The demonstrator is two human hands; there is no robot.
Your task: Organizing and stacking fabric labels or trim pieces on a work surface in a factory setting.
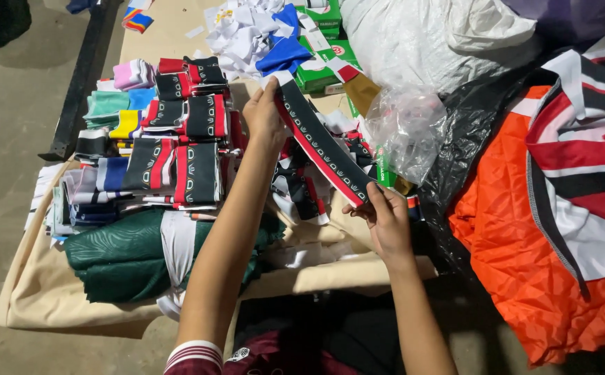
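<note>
A long black fabric strip [320, 142] with red and white edges is stretched out between my hands. My left hand [264, 118] grips its far end, up near the stacks. My right hand [385, 219] pinches its near end, lower right. Beneath the strip lies a loose heap of similar black, red and white strips [299, 187]. To the left of my left hand stand neat stacks of folded strips [191, 149] in the same colours.
A beige cloth [59, 298] covers the table, with folded dark green fabric [122, 257] at the near left. Pastel folded pieces [118, 104] sit far left. Green boxes [320, 66], white scraps, clear plastic bags [410, 128] and orange and striped garments [545, 229] crowd the right.
</note>
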